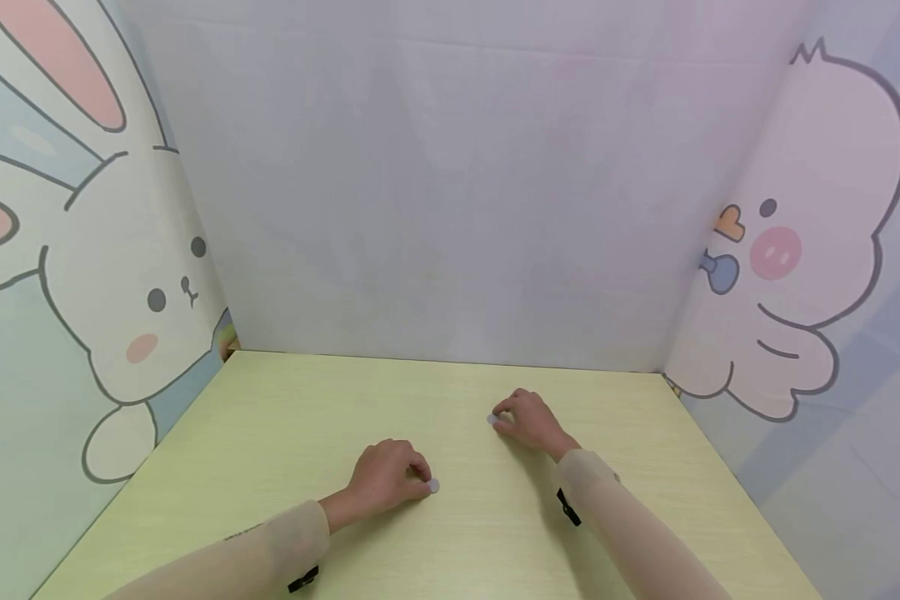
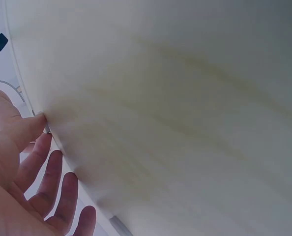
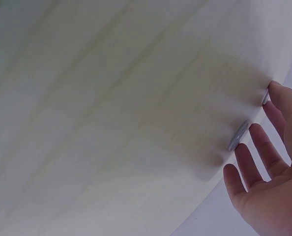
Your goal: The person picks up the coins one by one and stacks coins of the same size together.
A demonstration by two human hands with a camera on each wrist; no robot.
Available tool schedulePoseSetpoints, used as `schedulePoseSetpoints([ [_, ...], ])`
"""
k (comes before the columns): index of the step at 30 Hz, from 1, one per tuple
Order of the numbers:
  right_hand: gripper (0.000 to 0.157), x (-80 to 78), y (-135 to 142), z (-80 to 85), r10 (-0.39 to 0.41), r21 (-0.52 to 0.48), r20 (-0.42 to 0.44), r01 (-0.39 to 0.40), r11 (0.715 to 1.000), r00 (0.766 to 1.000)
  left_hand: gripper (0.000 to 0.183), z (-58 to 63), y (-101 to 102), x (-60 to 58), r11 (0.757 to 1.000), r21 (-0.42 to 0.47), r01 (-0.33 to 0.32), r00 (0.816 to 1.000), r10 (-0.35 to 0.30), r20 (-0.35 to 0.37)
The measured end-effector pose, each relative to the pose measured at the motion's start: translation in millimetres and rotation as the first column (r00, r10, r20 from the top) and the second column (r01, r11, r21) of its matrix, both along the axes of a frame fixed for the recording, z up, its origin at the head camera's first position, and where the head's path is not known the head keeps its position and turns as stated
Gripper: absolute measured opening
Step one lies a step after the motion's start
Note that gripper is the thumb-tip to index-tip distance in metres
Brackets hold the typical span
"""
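In the head view, my left hand [image 1: 387, 480] is low over the table, thumb and index finger pinching a small silvery coin [image 1: 434, 485]. Only a sliver of this coin [image 2: 47, 129] shows between those fingertips in the left wrist view. Farther back and to the right, my right hand [image 1: 532, 421] pinches another coin [image 1: 492, 419] the same way. From the right wrist, that coin [image 3: 265, 96] appears edge-on between thumb and index finger. A further coin-like disc [image 3: 239, 135] lies by the middle fingertips there; the head view does not show it.
Pale yellow wood-grain table [image 1: 270, 417] under both hands. A plain whitish cloth [image 1: 435, 192] hangs behind it, with cartoon-printed panels at left and right. A grey piece [image 2: 120, 226] is on the surface past the little finger in the left wrist view; its kind is unclear.
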State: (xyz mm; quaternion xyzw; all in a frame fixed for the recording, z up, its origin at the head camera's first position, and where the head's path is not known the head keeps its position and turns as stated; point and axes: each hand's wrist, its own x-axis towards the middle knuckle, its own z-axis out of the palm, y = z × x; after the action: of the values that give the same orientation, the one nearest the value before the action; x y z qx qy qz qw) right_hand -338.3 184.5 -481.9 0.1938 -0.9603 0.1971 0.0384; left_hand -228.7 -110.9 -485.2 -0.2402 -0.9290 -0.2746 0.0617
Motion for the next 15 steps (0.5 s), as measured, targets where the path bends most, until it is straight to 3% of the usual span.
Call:
schedulePoseSetpoints([
  [15,0.012,-4.1,0.6,-4.3,0.014,-0.023,0.008,-0.014,1.0,1.0,0.012,-1.7,-0.1,-0.9,1.0,-0.004,0.001,1.0,-0.001,-0.004],
])
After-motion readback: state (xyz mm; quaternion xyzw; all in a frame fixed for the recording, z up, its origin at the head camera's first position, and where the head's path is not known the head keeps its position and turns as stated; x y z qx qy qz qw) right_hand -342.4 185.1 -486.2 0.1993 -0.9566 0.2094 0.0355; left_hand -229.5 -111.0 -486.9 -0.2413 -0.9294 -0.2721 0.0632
